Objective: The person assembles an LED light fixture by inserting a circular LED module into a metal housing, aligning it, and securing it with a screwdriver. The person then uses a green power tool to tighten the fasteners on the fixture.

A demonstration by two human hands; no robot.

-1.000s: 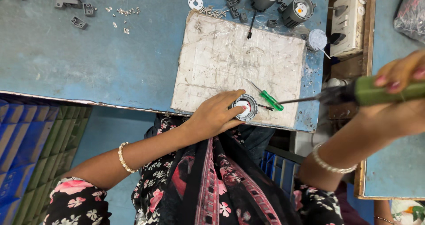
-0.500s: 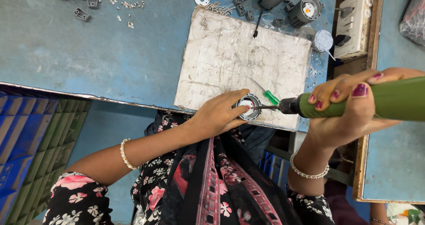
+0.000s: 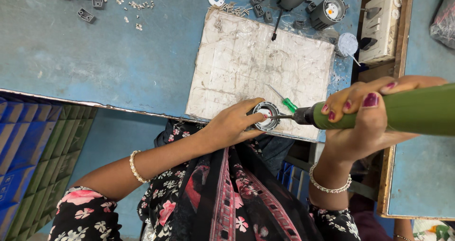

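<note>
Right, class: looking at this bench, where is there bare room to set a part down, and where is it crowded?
Bare: the blue bench top left of the white work board, below the loose screws; also the board's middle. Crowded: the far edge by the grey housings, and the near corner, where both hands work.

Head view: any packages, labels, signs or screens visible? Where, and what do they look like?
No signs or screens.
Clear plastic bag: top right corner, crinkled, contents too blurred to tell.
Round stickers, white with an orange centre: on top of two dark cylindrical parts at the bench's far edge.
Cream switch box: right of the white work board, rectangular; any marking too small to tell.
</note>
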